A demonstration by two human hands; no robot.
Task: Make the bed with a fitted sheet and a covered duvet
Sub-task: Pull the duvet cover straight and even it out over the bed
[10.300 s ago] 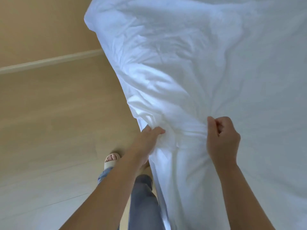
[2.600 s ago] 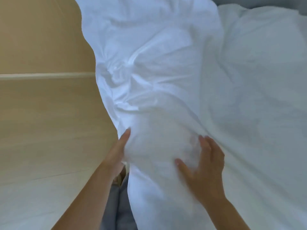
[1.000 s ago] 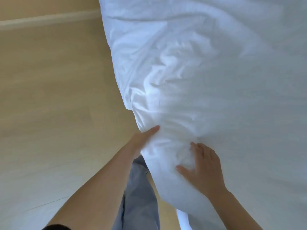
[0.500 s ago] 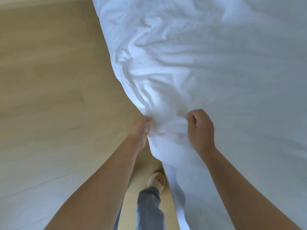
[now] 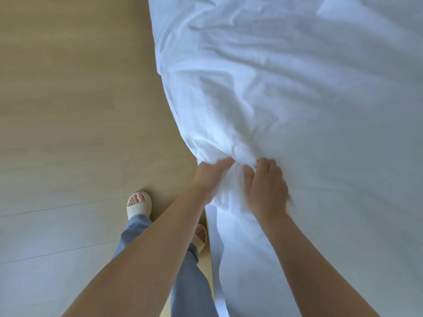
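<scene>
White crumpled cloth duvet [image 5: 297, 99] fills the right and far side of the view, puffy, heavily creased. Its left edge runs diagonally from far to near, hanging over the pale wood-look plank floor [image 5: 68, 110].

Both hands meet at the duvet's near-left edge, close together, almost touching.
- Left hand [image 5: 210, 177]: thumb lies on top of the cloth, pointing right at a small gathered bunch of fabric [image 5: 242, 154]. The other fingers are tucked under the cloth, hidden. Reads as a pinch on the edge, thumb over and fingers beneath.
- Right hand [image 5: 266, 186]: fingers curled, knuckles up, thumb pushed into the folds. Gripping the same bunch from the right. Slight blur at its outer edge.

Creases radiate from the bunch out across the duvet, away from the hands.

Below the hands the cloth drops in a loose column, with a narrow white fabric strip [image 5: 216, 259] hanging along its left side down to the near edge of the view.

Person stands just left of that drop: light blue jeans [image 5: 190, 282], cream open-toe slide sandal [image 5: 139, 203] on the floor to the left, second cream sandal [image 5: 200, 236] partly hidden behind the left forearm, right beside the hanging cloth.
</scene>
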